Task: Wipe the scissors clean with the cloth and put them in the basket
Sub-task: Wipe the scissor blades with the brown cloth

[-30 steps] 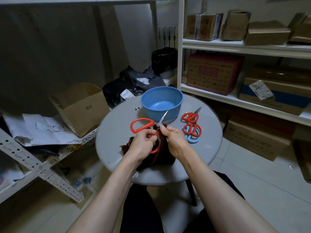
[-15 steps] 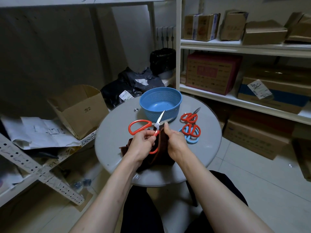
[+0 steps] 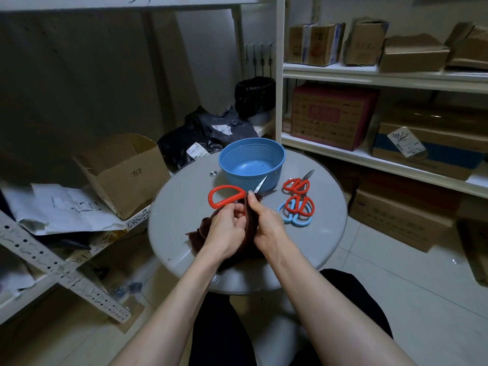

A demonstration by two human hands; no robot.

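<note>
Scissors (image 3: 226,197): red loop handles, steel blades, held just above the tabletop (image 3: 179,220), tip angled up and away toward the near wall of the basket (image 3: 274,178). Judged light and rigid. The blades will be slick and sharp, so the plastic loops are the safe hold.

Left hand (image 3: 225,232) grips them low, fingers (image 3: 237,208) curled at the lower loop near the pivot; the upper loop stands free.

Cloth (image 3: 204,229): dark brown, soft and limp, bunched under both hands with a fold drawn up over the blades. Right hand (image 3: 268,227) pinches that fold round the steel, fingers (image 3: 254,204) clenched on fabric. Only the blade tip shows beyond it.

Judgement: stroke from pivot out to tip, along the edge and never across it; keep cloth between skin and steel.

Room: basket is open-topped with a wide mouth, just beyond the tip, so a short lift over the rim should do. Spare scissors (image 3: 298,204) lie right of the hands, near but apart. The cloth's tail reaches toward the tabletop's near edge and may slide off if tugged
</note>
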